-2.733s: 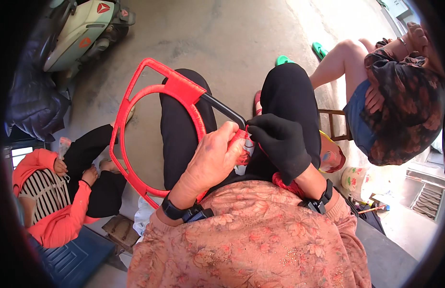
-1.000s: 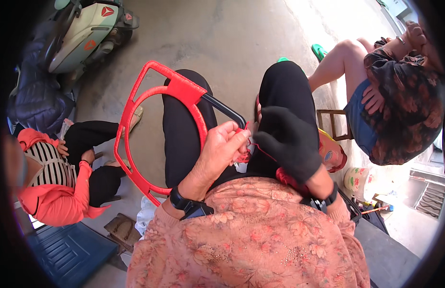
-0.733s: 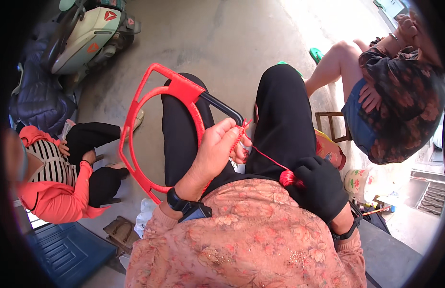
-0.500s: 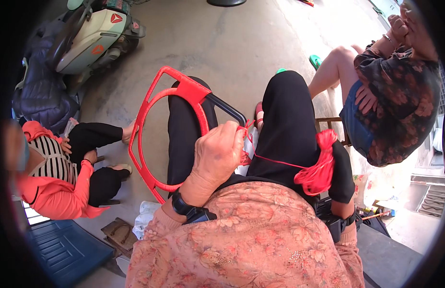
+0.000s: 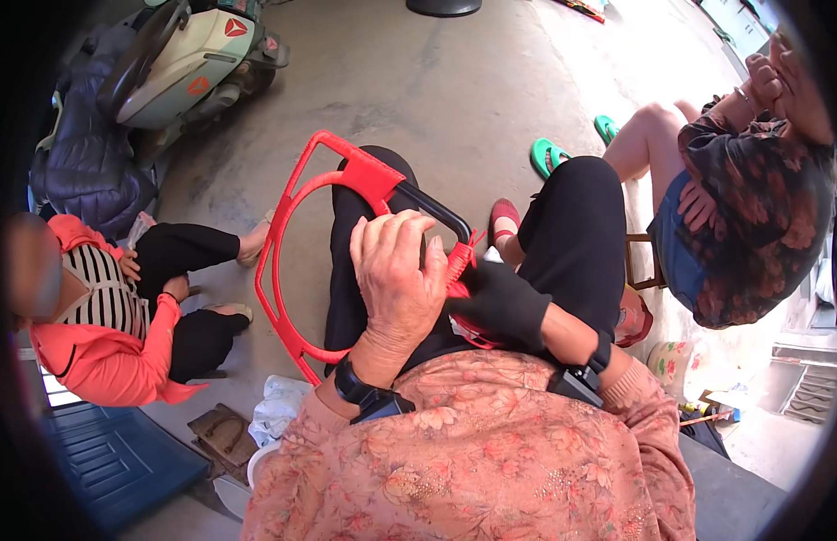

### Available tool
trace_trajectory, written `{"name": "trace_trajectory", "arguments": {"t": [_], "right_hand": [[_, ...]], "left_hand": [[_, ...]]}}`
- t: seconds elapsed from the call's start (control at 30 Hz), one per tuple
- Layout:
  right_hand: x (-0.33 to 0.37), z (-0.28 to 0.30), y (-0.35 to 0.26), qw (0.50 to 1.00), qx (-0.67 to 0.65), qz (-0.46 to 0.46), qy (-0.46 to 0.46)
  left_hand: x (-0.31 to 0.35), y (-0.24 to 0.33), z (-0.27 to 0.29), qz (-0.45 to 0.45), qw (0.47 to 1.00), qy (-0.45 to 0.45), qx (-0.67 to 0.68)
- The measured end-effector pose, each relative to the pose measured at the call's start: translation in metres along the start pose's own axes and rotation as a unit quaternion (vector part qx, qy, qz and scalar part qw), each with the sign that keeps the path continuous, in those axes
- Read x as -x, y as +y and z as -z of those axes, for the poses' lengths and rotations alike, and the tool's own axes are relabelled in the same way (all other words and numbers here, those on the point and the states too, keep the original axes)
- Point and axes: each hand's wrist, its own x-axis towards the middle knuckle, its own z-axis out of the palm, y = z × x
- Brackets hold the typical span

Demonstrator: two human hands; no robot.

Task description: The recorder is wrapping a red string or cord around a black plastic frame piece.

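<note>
A red cord-wrapped frame [image 5: 276, 270], with a curved ring and a black tubular handle [image 5: 434, 209], rests across my left thigh. My bare left hand [image 5: 396, 270] lies against the frame by the handle, fingers extended and thumb apart. Tight turns of red cord [image 5: 459, 261] cover the lower end of the handle, with loose ends sticking out at the bend. My right hand [image 5: 504, 305], in a black glove and slightly blurred, is closed close beside that wrapping. Red loops show under it; most of the cord bundle is hidden.
A person in a coral jacket [image 5: 112, 361] sits at left, another in a dark floral top [image 5: 752, 216] at right. A scooter [image 5: 188, 63] stands at the far left. A blue panel [image 5: 121, 469], a brown bag [image 5: 225, 433] and a flowered container [image 5: 676, 361] are near me.
My right hand has swung in from the right with the cord bundle to the handle's end. The left hand has loosened from a fist around the wrapping and shifted up and left.
</note>
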Motion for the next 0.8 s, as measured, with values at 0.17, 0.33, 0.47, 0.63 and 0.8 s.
{"name": "trace_trajectory", "arguments": {"t": [0.17,0.33,0.47,0.63,0.8], "right_hand": [[-0.030,0.004,0.008,0.896,-0.392,0.105,0.181],[-0.029,0.006,0.012,0.899,-0.366,0.160,0.180],[-0.027,0.024,0.022,0.786,-0.562,0.107,0.235],[-0.007,0.032,-0.024,0.905,-0.012,0.266,0.331],[0.000,0.028,-0.034,0.884,-0.215,0.241,0.339]], "left_hand": [[0.000,-0.003,-0.002,0.038,0.998,-0.002,0.056],[0.007,-0.009,-0.007,0.053,0.992,0.002,0.114],[0.007,-0.007,-0.007,0.090,0.973,0.106,0.184],[0.008,-0.006,0.002,-0.100,0.961,0.177,0.189],[0.006,-0.002,0.006,-0.078,0.961,0.157,0.212]]}}
